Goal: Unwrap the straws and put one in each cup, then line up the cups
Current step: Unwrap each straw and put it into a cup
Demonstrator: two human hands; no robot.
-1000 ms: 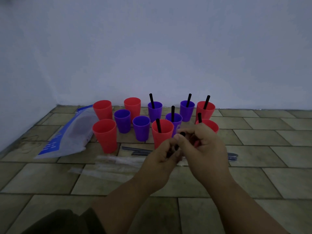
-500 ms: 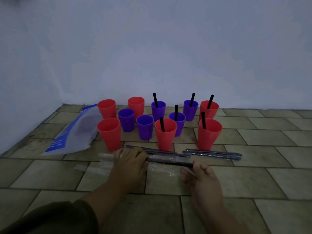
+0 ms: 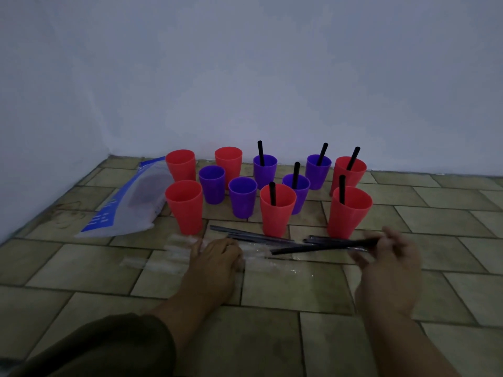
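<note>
Several red and purple cups stand on the tiled floor near the wall. Several on the right hold black straws, such as the front red cup (image 3: 277,210) and the right front red cup (image 3: 349,213). The left red cup (image 3: 185,206) and purple cups (image 3: 242,197) have none. My right hand (image 3: 386,254) pinches a bare black straw (image 3: 321,247) by its right end, held level just above the floor. My left hand (image 3: 215,254) presses a clear wrapper (image 3: 261,253) on the floor. Wrapped straws (image 3: 245,235) lie in front of the cups.
A blue and clear plastic bag (image 3: 130,205) lies left of the cups. Empty clear wrappers (image 3: 152,263) lie on the tiles left of my left hand. The wall corner closes off the back and the left side.
My hands came down from chest height to the floor. The right hand has drawn a black straw rightward out of the wrapper that the left hand holds down.
</note>
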